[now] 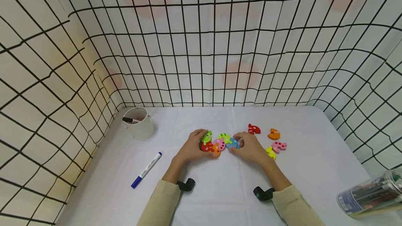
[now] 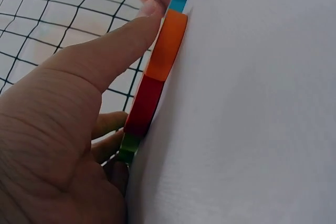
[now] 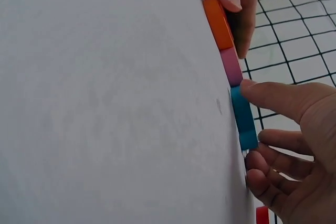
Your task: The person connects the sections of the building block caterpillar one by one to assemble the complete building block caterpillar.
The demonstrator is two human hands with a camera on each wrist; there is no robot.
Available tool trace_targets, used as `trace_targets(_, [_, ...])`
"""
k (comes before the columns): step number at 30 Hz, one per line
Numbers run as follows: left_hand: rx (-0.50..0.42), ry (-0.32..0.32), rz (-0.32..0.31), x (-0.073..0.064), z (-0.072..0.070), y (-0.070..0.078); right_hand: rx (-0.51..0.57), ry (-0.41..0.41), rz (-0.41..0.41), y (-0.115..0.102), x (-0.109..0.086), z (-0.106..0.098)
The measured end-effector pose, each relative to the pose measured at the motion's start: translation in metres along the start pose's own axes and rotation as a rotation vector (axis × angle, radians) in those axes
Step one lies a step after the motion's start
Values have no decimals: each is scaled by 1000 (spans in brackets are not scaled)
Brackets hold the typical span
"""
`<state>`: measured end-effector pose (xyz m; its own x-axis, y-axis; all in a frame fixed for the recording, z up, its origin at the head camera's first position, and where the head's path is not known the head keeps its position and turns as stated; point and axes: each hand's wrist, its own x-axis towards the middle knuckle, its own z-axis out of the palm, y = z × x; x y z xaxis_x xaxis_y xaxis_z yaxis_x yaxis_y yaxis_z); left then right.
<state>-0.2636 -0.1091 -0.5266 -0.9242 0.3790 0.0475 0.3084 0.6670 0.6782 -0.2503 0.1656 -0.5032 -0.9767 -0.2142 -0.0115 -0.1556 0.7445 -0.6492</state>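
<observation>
A chain of flat, colourful puzzle pieces lies on the white table. It runs from a green smiling head (image 1: 207,136) through a red piece (image 1: 206,147) marked 2, an orange piece (image 1: 216,150), a pink piece (image 1: 221,143) and a lime-green piece (image 1: 224,137) to a blue piece (image 1: 232,143). My left hand (image 1: 191,147) curls round the head end, its thumb along the orange piece and fingers by the green head. At the other end my right hand (image 1: 252,148) grips the blue piece, thumb on the near edge, fingers at its far side.
Loose red (image 1: 254,129), orange (image 1: 274,134), pink (image 1: 278,146) and yellow (image 1: 270,152) pieces lie right of the right hand. A blue-capped marker (image 1: 146,170) and white pail (image 1: 142,126) are at left, a clear jar of pencils (image 1: 367,194) at right. Black wire mesh (image 1: 214,51) encloses the table.
</observation>
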Motion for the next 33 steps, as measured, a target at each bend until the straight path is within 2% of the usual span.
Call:
trace_targets(4, [16, 7, -14, 0, 2, 1, -10, 41, -16, 3, -6, -9])
trace_targets(10, [-9, 17, -62, -1, 1, 6, -25, 90, -44, 13, -19, -27])
trace_targets(21, [3, -10, -64, -1, 0, 3, -106, 150, -43, 44, -54, -56])
trace_targets(28, [-3, -13, -72, -1, 1, 1, -170, 104, 34, 60, -71, -66])
trace_targets(33, [-13, -6, -67, -2, 0, 4, -171, 86, 19, 65, -75, -66])
